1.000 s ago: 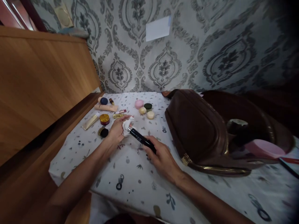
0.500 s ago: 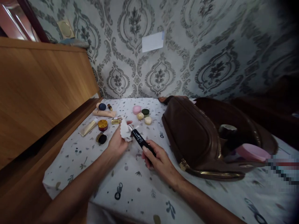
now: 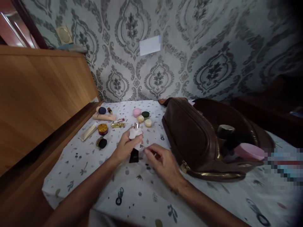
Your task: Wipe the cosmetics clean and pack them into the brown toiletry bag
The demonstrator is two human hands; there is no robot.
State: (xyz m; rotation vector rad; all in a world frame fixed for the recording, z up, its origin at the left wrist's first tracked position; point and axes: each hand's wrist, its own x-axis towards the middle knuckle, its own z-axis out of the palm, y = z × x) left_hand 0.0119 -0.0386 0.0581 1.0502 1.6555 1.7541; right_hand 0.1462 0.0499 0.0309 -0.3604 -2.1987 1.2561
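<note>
My left hand [image 3: 125,145] is wrapped round a black bottle [image 3: 134,156] with a silver top, a white tissue [image 3: 135,133] pressed against it. The silver top points toward the wall and the black base toward me. Just right of the bottle, my right hand [image 3: 162,160] has its thumb and forefinger pinched at the tissue's lower edge. Beyond the hands lie a gold tube [image 3: 118,125], a pink jar [image 3: 136,112], a dark green jar [image 3: 145,115] and two cream-coloured small jars [image 3: 148,123].
An open brown bag [image 3: 189,135] holding a pink item [image 3: 249,152] stands at the right. Left on the patterned cloth [image 3: 94,176] are an amber jar [image 3: 103,128], a black-lidded jar [image 3: 101,143] and tubes [image 3: 88,132]. A wooden cabinet [image 3: 44,94] borders the left.
The black bottle has passed from my right hand into my left and turned more upright, with the tissue now round it. My right hand has let go of the bottle and pinches the tissue's edge.
</note>
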